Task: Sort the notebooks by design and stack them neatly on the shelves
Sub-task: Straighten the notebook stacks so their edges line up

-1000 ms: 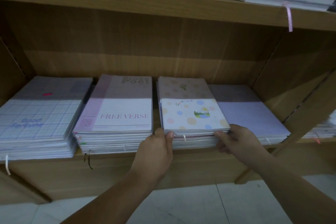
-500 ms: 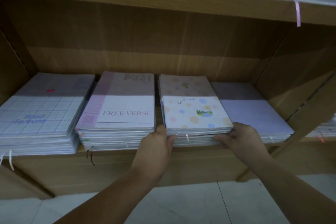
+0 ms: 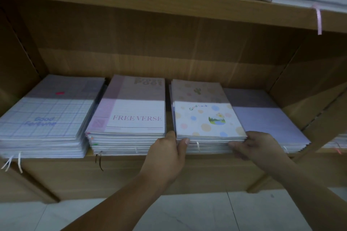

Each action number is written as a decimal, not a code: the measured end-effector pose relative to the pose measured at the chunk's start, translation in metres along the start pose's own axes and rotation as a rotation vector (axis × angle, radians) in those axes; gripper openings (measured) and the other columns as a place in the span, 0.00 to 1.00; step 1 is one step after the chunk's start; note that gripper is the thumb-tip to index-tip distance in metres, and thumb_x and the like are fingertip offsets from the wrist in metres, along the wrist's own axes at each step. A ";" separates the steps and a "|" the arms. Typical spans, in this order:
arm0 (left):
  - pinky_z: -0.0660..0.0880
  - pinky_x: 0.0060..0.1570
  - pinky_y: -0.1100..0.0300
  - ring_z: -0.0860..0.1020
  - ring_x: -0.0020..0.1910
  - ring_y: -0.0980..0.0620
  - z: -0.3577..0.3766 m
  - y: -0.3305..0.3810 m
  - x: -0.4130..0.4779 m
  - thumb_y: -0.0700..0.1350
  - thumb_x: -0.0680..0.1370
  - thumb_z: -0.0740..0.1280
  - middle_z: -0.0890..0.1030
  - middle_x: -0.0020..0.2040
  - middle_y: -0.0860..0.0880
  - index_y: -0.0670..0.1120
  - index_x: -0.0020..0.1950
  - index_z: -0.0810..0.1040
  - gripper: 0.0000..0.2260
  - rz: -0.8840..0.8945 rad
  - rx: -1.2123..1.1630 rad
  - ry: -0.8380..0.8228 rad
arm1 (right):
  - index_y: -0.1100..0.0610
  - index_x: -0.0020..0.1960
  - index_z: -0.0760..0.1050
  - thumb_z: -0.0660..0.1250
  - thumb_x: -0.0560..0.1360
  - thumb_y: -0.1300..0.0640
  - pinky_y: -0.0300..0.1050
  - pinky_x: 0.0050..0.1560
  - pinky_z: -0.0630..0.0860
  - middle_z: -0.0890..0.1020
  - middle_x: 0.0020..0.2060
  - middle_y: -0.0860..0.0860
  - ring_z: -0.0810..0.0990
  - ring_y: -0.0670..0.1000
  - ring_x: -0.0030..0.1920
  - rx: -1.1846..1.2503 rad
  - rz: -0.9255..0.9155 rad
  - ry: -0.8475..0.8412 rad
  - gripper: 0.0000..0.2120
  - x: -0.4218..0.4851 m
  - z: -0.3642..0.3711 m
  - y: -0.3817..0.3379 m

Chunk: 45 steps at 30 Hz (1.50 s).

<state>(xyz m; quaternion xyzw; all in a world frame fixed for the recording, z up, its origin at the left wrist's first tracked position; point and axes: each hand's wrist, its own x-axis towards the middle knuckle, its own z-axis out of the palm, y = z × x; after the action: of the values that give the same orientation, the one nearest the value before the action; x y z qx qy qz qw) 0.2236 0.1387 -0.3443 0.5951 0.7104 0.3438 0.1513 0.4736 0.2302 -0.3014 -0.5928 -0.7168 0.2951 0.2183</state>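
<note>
Several notebook stacks lie side by side on the lower wooden shelf (image 3: 216, 163). From the left: a blue grid "Good Fortune" stack (image 3: 45, 124), a pink "FREE VERSE" stack (image 3: 131, 116), a dotted "Good Luck" stack (image 3: 204, 116) and a plain lilac stack (image 3: 262, 118). My left hand (image 3: 167, 155) holds the front left corner of the "Good Luck" stack, thumb against its edge. My right hand (image 3: 257, 146) grips that stack's front right corner, fingers on its front edge.
The upper shelf (image 3: 169, 0) carries more notebook stacks with ribbon markers hanging over its edge. Wooden side panels close in the lower shelf left and right. Another stack (image 3: 336, 142) shows at the far right. Pale floor tiles lie below.
Both hands stay at the front corners of the "Good Luck" stack. The stack sits a little squarer, and the view has shifted slightly upward.
</note>
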 end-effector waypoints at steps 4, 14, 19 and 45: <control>0.69 0.33 0.57 0.78 0.36 0.52 0.000 0.002 0.000 0.59 0.84 0.55 0.79 0.39 0.50 0.49 0.50 0.73 0.16 -0.002 0.016 0.016 | 0.58 0.40 0.79 0.74 0.76 0.50 0.45 0.39 0.82 0.85 0.31 0.50 0.84 0.49 0.34 -0.016 -0.015 -0.005 0.12 0.002 0.003 0.004; 0.73 0.34 0.54 0.78 0.36 0.48 0.002 0.000 0.004 0.58 0.84 0.59 0.78 0.37 0.49 0.47 0.46 0.72 0.16 -0.006 0.002 0.043 | 0.61 0.35 0.77 0.77 0.72 0.50 0.49 0.42 0.81 0.84 0.28 0.48 0.84 0.47 0.30 0.049 0.040 0.105 0.17 0.004 0.010 0.003; 0.76 0.36 0.53 0.80 0.38 0.48 0.000 0.003 0.000 0.55 0.84 0.61 0.81 0.39 0.48 0.48 0.52 0.73 0.11 0.017 -0.014 0.049 | 0.63 0.38 0.77 0.80 0.69 0.53 0.40 0.35 0.76 0.83 0.27 0.49 0.81 0.43 0.29 0.064 0.038 0.089 0.16 0.003 0.009 0.001; 0.73 0.36 0.58 0.80 0.39 0.49 0.002 0.002 -0.001 0.49 0.83 0.64 0.80 0.40 0.48 0.47 0.51 0.71 0.07 -0.024 -0.013 0.044 | 0.64 0.42 0.81 0.79 0.71 0.57 0.59 0.50 0.84 0.85 0.33 0.57 0.87 0.56 0.38 0.193 0.041 0.023 0.11 0.001 0.001 0.003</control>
<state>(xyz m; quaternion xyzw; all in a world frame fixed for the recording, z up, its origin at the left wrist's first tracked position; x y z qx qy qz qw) 0.2267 0.1381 -0.3446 0.5778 0.7184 0.3599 0.1435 0.4749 0.2312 -0.3038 -0.5869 -0.6703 0.3603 0.2763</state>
